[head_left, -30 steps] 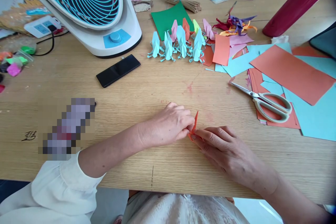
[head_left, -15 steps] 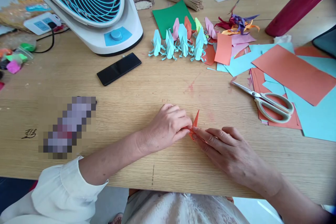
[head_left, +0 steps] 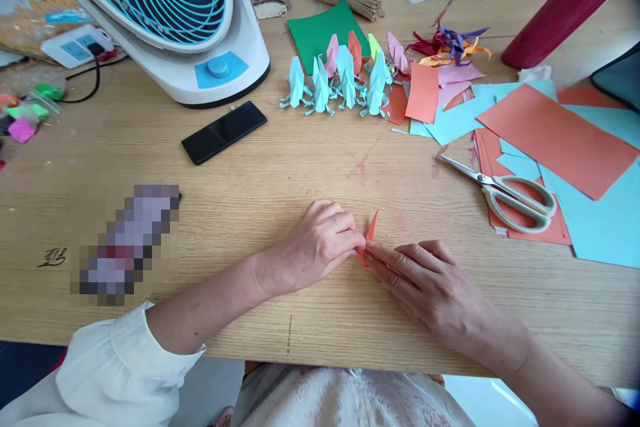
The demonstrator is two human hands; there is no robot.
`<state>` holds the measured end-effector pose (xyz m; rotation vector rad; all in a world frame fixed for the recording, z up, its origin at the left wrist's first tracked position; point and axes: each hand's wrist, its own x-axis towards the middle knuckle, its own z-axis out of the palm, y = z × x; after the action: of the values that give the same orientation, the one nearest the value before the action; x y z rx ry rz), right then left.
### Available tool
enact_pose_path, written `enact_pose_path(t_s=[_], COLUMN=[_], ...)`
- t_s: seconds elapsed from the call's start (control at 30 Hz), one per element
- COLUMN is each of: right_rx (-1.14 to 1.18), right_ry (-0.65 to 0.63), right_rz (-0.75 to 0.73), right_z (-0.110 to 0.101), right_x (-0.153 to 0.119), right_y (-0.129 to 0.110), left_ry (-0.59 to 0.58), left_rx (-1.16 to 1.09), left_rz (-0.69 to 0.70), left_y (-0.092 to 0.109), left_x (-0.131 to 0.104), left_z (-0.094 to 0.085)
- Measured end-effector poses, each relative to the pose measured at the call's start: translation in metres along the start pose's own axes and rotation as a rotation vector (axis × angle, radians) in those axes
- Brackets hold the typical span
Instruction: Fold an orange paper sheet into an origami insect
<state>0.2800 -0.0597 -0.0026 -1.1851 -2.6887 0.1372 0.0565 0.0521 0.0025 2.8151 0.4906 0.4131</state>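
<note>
A small folded orange paper piece (head_left: 371,227) is held between both hands above the table, one narrow point of it sticking up and away from me. My left hand (head_left: 323,240) pinches it from the left, fingers closed. From the right, my right hand (head_left: 433,280) grips its lower part between thumb and fingertips, and the fingertips of both hands nearly touch. The fingers hide much of the fold. Light blue folded paper figures (head_left: 346,80) stand farther back, with pink, orange and yellow-green ones behind them.
Scissors (head_left: 520,199) lie at the right by orange sheets (head_left: 560,137) and light blue sheets (head_left: 600,227). A fan (head_left: 235,47) and a black phone (head_left: 224,132) are at the left. A dark red bottle (head_left: 560,13) stands back right, near a green sheet's side (head_left: 305,37).
The left fingertips have shifted slightly on the orange piece, and a little more of its lower edge shows. The whole view has moved slightly; the right hand keeps its hold.
</note>
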Motion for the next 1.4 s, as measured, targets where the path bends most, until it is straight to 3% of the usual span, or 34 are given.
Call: enact_pose_path(t_s=[0.27,0.5,0.7,0.87,1.0,1.4], right_rx=[0.002,0.001,0.011,0.038,0.053,0.086], right_ry=[0.023,0.036,0.038,0.054,0.06,0.074], right_rz=[0.015,0.004,0.005,0.013,0.014,0.024], right_z=[-0.002,-0.003,-0.002,-0.001,-0.003,0.0], right_x=[0.002,0.004,0.003,0.003,0.004,0.004], right_y=[0.0,-0.001,0.0,0.0,0.0,0.001], left_ry=[0.128,0.004,-0.119,-0.03,0.094,0.083], left_rx=[0.068,-0.01,0.123,0.228,0.163,0.094], left_rz=[0.069,-0.089,-0.042,0.082,0.149,0.175], left_y=[0.002,0.006,0.008,0.007,0.004,0.005], left_x=[-0.009,0.003,0.017,0.007,-0.007,-0.028], left_z=[0.006,0.002,-0.002,0.004,0.008,0.001])
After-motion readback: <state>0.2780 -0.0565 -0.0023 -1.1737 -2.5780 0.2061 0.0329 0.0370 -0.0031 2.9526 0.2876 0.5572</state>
